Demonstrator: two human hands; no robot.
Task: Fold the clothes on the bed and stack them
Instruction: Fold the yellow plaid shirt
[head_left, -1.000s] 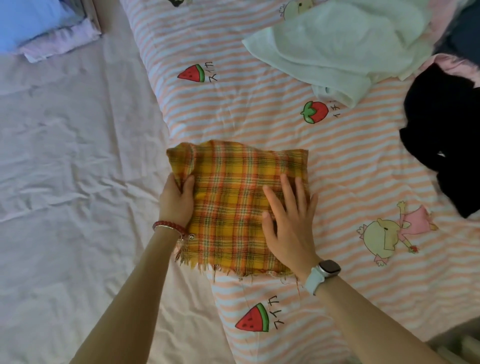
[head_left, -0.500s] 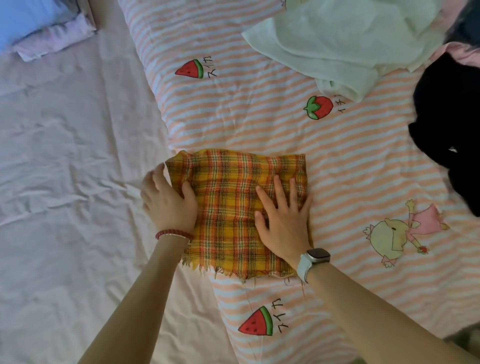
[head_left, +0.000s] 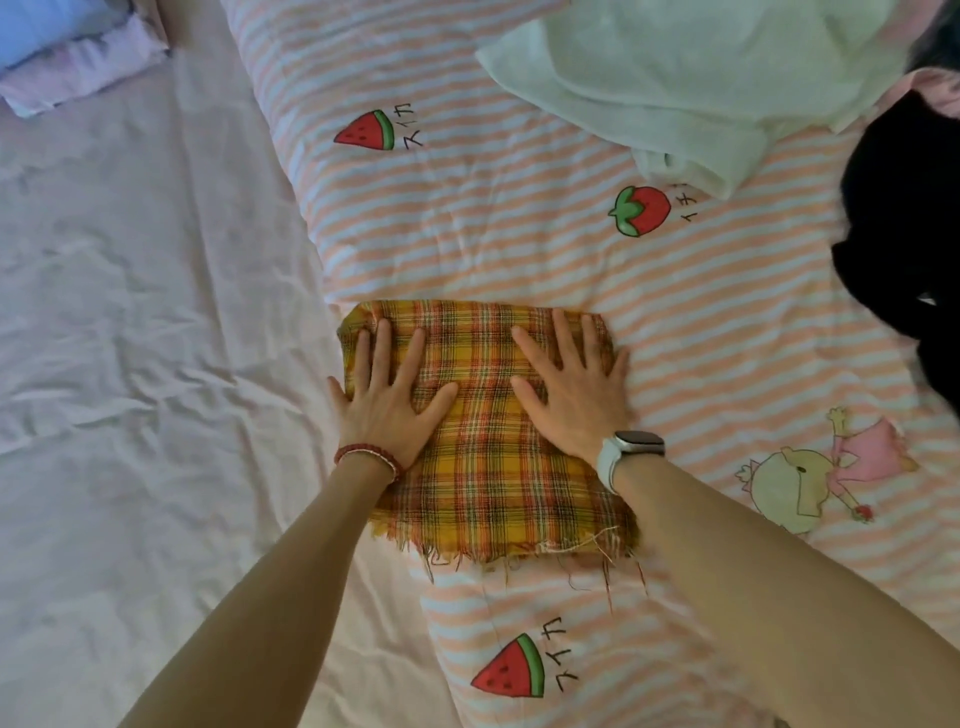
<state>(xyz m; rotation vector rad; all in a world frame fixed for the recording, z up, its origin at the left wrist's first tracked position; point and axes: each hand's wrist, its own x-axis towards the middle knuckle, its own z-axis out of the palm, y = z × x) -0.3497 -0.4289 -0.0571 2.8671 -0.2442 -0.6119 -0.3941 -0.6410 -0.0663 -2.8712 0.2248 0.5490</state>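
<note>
A folded yellow plaid cloth (head_left: 483, 452) with frayed near edge lies on the pink-striped quilt (head_left: 467, 234). My left hand (head_left: 387, 400) lies flat on its left part, fingers spread and straight. My right hand (head_left: 576, 395) presses flat on its right part, fingers straight, little finger reaching past the cloth's right edge. A crumpled pale green garment (head_left: 685, 88) lies at the top right of the quilt. A black garment (head_left: 904, 249) is heaped at the right edge.
The quilt covers the right half of the bed; a wrinkled pale pink sheet (head_left: 130, 364) spreads to the left. Folded blue and lilac cloths (head_left: 67, 47) sit at the top left corner.
My left hand has moved from the cloth's left edge onto its top, fingers now flat. My right hand has slid toward the cloth's far right part. Both palms now lie on it.
</note>
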